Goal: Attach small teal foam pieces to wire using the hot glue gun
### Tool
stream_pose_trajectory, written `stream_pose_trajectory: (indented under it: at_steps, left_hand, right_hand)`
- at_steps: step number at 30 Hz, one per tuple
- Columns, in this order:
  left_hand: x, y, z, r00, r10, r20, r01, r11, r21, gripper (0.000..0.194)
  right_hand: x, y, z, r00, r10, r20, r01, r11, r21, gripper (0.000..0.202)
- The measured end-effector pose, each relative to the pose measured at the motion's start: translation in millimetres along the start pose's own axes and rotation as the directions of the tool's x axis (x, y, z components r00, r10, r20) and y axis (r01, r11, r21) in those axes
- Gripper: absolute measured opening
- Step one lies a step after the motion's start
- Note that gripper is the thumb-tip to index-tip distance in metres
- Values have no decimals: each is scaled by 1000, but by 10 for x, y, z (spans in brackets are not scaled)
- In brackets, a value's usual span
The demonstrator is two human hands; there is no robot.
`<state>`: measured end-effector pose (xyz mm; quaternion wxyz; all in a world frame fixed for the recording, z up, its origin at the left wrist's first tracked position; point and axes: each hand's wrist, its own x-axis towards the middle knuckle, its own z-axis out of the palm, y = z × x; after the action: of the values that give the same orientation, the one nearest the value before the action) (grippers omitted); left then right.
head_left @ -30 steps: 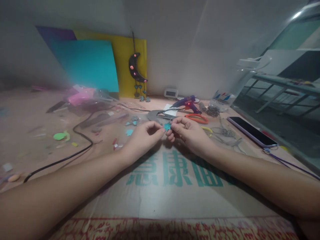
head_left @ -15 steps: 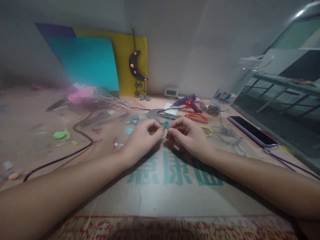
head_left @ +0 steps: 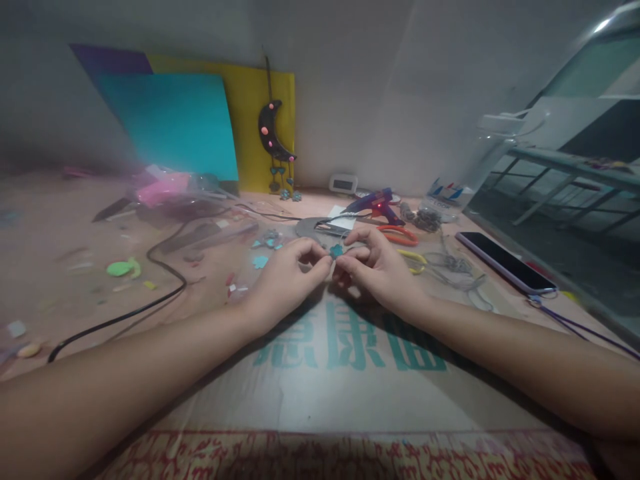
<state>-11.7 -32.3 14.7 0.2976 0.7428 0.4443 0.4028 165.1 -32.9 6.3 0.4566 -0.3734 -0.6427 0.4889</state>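
A small teal flower [head_left: 337, 251] is pinched between the fingertips of both hands at the centre of the view. My left hand [head_left: 295, 270] grips its left side with thumb and forefinger. My right hand [head_left: 377, 270] holds the flower's right side low down, its forefinger raised and bent above it. A thin grey cord shows just above the flower. Left of my left hand lie a loose teal flower shape [head_left: 260, 262] and several grey and teal pieces [head_left: 269, 239].
Behind the hands are a glue gun [head_left: 373, 201] with a red light, orange-handled scissors [head_left: 397, 234] and a grey disc. Yellow handles [head_left: 414, 261], tangled grey cord [head_left: 457, 265] and a phone [head_left: 505, 262] lie right. A black cable [head_left: 175, 287] curves left; a moon ornament [head_left: 270, 131] hangs behind.
The flower has shifted slightly right and turned to show more of its face. My right forefinger has lifted away from it, and my left fingertips have moved slightly right.
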Motion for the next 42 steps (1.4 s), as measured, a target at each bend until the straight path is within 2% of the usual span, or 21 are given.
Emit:
stream_pose_trajectory:
  at_steps: [6, 17, 23, 30, 40, 42]
  left_hand:
    - [-8, -2, -4, 1000, 27, 5, -27, 999, -24, 17]
    - [-25, -83, 23, 999, 40, 13, -40, 999, 8, 12]
    - [-29, -71, -1, 993, 119, 8, -119, 987, 106, 21]
    - [-9, -89, -10, 989, 149, 1, -147, 978, 146, 17]
    - [6, -95, -14, 994, 99, -37, -95, 991, 97, 17]
    - [12, -100, -17, 995, 84, -50, -79, 992, 94, 17]
  right_hand:
    - [23, -25, -13, 998, 61, 31, -62, 996, 60, 33]
    - [32, -15, -10, 996, 84, 5, -85, 995, 57, 31]
    - [27, -40, -2, 994, 104, 17, -105, 994, 31, 30]
    - [21, -32, -5, 994, 107, 29, -107, 994, -15, 35]
    - [20, -5, -26, 992, 90, 88, -88, 996, -26, 25]
    - [28, 5, -34, 991, 94, 98, -87, 994, -69, 22]
